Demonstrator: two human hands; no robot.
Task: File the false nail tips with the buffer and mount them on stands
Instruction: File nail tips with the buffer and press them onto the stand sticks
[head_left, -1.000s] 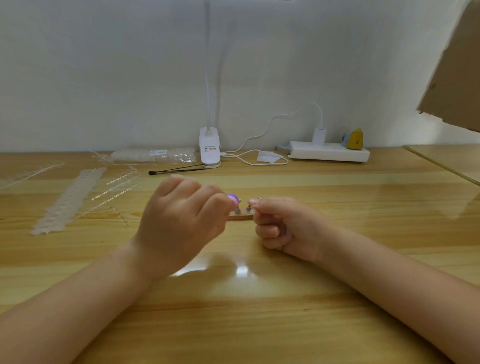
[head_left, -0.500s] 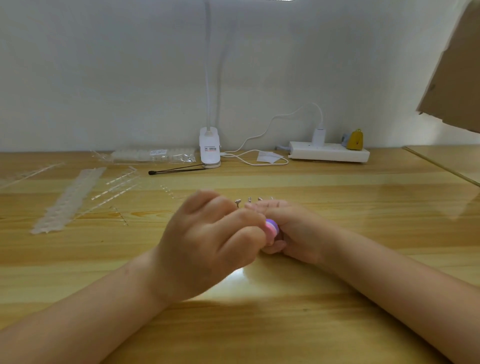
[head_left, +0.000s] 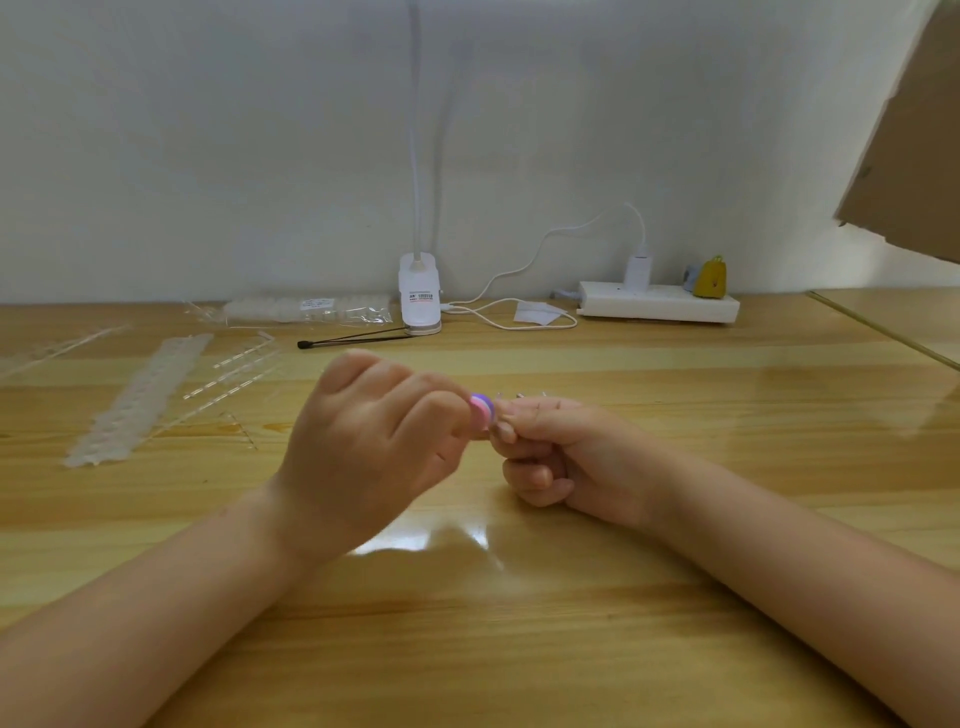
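My left hand (head_left: 374, 447) is closed around a small pink and purple buffer (head_left: 482, 410), whose end pokes out past the fingers. My right hand (head_left: 561, 457) is curled, pinching a clear false nail tip (head_left: 503, 422) between thumb and forefinger. The buffer's end touches that tip. Small metal stands (head_left: 522, 396) peek up just behind my right hand, mostly hidden by it. Both hands hover low over the wooden table (head_left: 519, 623).
Strips of clear nail tips (head_left: 140, 400) and loose clear sticks (head_left: 234, 371) lie at the left. A bag of tips (head_left: 311, 310), a clip lamp base (head_left: 421, 296), a black stick (head_left: 353, 340), a cable and a white power strip (head_left: 657, 307) line the back wall.
My left hand has swung the buffer down and to the right, then back up and left. The right hand has stayed nearly in place, pinching the tip.
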